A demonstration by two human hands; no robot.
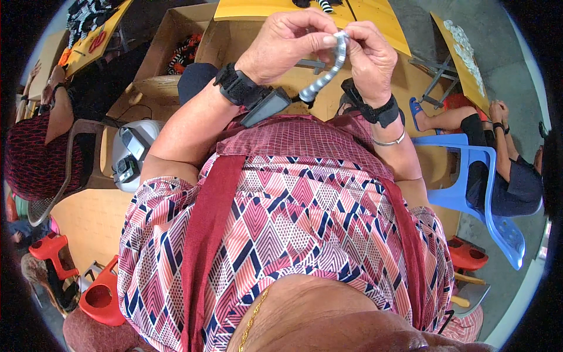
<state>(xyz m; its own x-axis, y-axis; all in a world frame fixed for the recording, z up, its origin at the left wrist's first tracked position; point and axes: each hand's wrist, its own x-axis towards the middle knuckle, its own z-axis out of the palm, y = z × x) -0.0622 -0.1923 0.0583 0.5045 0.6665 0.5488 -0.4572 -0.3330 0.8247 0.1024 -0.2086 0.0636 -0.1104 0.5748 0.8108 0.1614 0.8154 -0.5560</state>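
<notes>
A grey-and-white striped soft tube (326, 77), like a stuffed tail, hangs in a curve between my hands, its wider lower end reaching toward my lap. My left hand (287, 46) pinches the upper end between thumb and forefinger. From the other side, my right hand (370, 60) grips that same end, fingers curled in. The fingertips nearly meet there, so any small thing between them is hidden. Both wrists wear black straps, and a dark flat device (267, 107) sits by the left one. A maroon apron (299, 141) covers my lap.
A yellow table (375, 23) stands ahead, with a black-and-white striped piece (324, 6) on it. Left of it, a cardboard box (153, 56) holds orange and striped pieces. A blue plastic chair (478, 170) and a seated person are at right. Another person sits at left, near red stools (104, 296).
</notes>
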